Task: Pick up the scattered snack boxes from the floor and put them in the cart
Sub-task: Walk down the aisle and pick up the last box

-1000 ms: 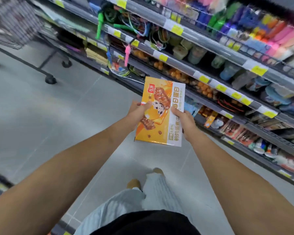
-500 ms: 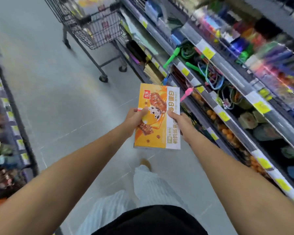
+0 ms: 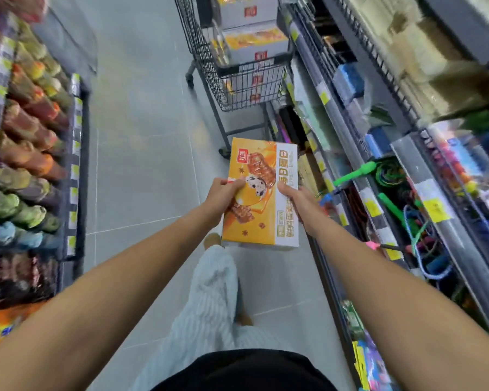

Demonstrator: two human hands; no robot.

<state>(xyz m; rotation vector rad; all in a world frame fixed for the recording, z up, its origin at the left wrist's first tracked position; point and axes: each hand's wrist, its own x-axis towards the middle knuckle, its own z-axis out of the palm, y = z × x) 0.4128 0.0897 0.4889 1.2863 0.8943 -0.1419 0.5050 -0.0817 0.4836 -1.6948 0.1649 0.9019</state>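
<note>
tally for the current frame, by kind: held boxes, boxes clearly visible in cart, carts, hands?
Held snack box: 1
Boxes clearly visible in the cart: 2, upper cart box and lower cart box; more behind the mesh, count unclear
Cart: 1
Hands: 2, left hand and right hand, both gripping the held snack box
Total: 6

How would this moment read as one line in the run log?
phase: carry to cart | left hand: grips snack box left edge | right hand: grips right edge | cart: ahead, holds boxes
</note>
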